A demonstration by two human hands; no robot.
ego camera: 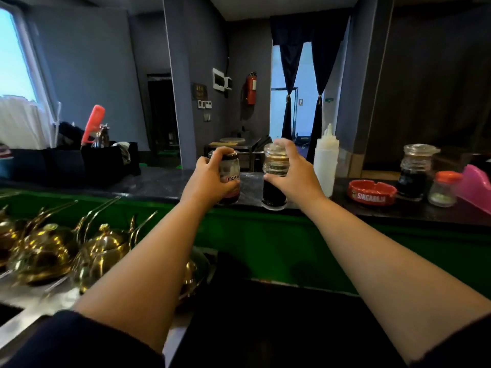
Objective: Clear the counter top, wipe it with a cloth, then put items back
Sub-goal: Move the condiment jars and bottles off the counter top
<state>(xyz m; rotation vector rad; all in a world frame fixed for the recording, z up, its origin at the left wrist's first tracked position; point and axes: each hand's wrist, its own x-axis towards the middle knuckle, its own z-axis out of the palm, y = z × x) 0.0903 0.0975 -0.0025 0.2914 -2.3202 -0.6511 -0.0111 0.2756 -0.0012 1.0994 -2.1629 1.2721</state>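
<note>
My left hand (206, 179) grips a dark jar with a red-and-white label (230, 179) that stands on the dark stone counter top (159, 183). Just to its right, my right hand (291, 172) curls around a ribbed glass jar with dark liquid (275, 166), fingers over its lid. Both jars sit near the counter's front edge. Further right stand a white squeeze bottle (326, 163), a red ashtray (372, 192), another dark-filled glass jar (414, 173), a small jar with an orange lid (443, 189) and a pink plastic item (475, 187).
Black containers (79, 160) with a red tool (93, 123) and straws stand on the counter's left end. Below the green counter front (265, 235), several brass lidded pots (53, 251) lie on a lower steel surface at left.
</note>
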